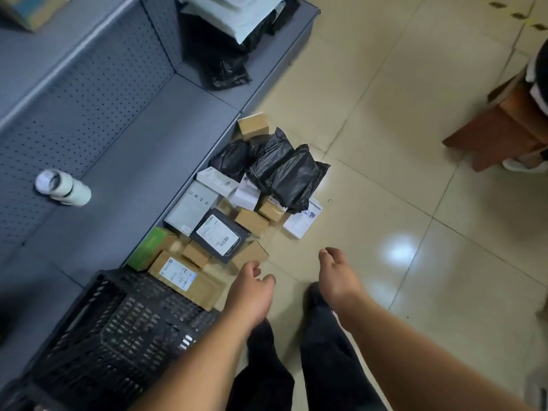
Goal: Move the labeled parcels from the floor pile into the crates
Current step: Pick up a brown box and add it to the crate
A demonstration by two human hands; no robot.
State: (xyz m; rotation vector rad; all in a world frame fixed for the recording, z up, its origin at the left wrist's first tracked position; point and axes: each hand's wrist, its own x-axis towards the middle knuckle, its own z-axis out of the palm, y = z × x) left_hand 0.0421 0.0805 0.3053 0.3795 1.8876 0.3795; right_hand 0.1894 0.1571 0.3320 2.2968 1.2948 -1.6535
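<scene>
A pile of parcels lies on the tiled floor against the grey shelf base: black plastic bags (289, 170), small brown boxes (252, 222), a dark flat parcel with a white label (219, 235), a grey box (192, 209) and a labeled cardboard box (185, 278). A black plastic crate (118, 330) stands at lower left, beside the pile. My left hand (252, 295) hovers open just right of the crate, near the cardboard box. My right hand (336, 275) hangs open over bare floor, holding nothing.
A grey metal shelf (124, 149) runs along the left with a white bottle (63, 188) on it and more bags (228, 40) at its far end. A brown wooden stool (504, 126) stands at right. My dark trouser legs (320, 351) are below.
</scene>
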